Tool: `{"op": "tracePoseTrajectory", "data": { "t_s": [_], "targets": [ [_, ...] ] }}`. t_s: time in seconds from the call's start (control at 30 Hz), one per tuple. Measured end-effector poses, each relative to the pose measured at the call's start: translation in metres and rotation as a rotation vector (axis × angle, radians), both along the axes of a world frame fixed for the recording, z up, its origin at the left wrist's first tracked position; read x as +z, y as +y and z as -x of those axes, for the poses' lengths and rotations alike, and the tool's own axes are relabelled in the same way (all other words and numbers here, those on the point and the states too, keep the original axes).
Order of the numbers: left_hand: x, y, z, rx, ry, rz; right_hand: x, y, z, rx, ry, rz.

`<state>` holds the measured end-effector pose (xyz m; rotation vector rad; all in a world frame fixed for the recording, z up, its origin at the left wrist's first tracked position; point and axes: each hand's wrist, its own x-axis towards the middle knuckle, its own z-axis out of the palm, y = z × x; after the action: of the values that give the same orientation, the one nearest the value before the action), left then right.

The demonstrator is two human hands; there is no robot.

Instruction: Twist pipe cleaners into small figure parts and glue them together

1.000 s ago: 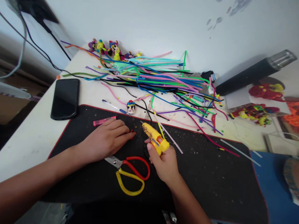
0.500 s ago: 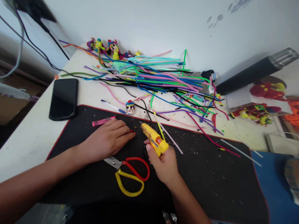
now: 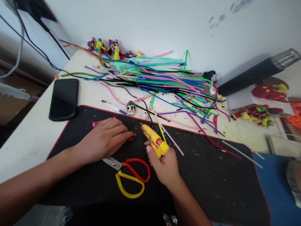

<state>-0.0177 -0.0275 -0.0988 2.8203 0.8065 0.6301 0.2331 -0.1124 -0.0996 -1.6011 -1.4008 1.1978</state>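
My right hand (image 3: 162, 163) is wrapped round a yellow hot glue gun (image 3: 154, 138), its nozzle pointing up and left. Low over the black mat, my left hand (image 3: 107, 138) has its fingers curled and close together, with the thumb hidden. Its fingertips are beside small red pieces (image 3: 132, 135); what they hold, if anything, I cannot make out. A pink stick-like item (image 3: 97, 123) lies partly behind that hand. Between my hands and nearer to me are scissors (image 3: 130, 175) with one red and one yellow handle. Beyond the mat's far edge sits a small painted doll head (image 3: 131, 108).
A black phone (image 3: 64, 99) and a pen (image 3: 113, 107) lie on the white table, left of a large heap of coloured pipe cleaners (image 3: 164, 75). Several small figures (image 3: 115, 50) rest against the wall. At the right, a dark thermos (image 3: 254, 73) lies slanted.
My left hand has drawn back slightly to the left, so more of the red pieces show at its fingertips. The right hand and glue gun have hardly moved.
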Motion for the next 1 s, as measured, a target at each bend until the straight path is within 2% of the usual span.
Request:
{"op": "tracePoseTrajectory", "data": {
  "t_s": [0.5,1.0],
  "targets": [
    [-0.0051,-0.0007,-0.0035,-0.034,0.011,-0.027,0.0026,0.0015,0.0011,0.005,-0.007,-0.035],
    [-0.0024,0.0016,-0.0063,-0.078,0.107,-0.056,0.0037,0.0036,0.0018,0.010,-0.044,-0.110]
  ]
}}
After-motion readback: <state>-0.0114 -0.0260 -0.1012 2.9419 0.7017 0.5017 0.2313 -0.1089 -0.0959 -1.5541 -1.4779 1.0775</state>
